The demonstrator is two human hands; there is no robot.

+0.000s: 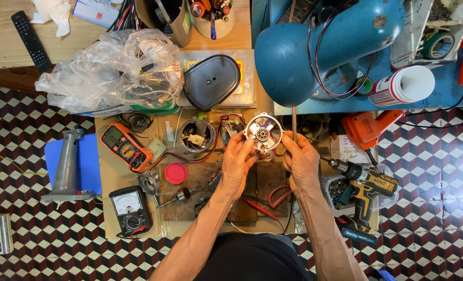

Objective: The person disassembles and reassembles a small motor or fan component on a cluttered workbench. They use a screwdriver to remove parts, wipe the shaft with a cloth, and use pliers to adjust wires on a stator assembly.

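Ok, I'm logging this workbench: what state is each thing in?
round metal motor cover: held up in both hands
left hand: gripping its left edge
right hand: gripping its right edge
cordless drill: lying on its side
red lid: flat on the board
white cup: tipped over

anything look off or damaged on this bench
Mostly clutter, but the blue metal desk lamp has a rusty chipped patch on its shade, and a thin red wire loops loosely around it. Both hands, left and right, hold the round silver metal motor housing; no damage shows on it.
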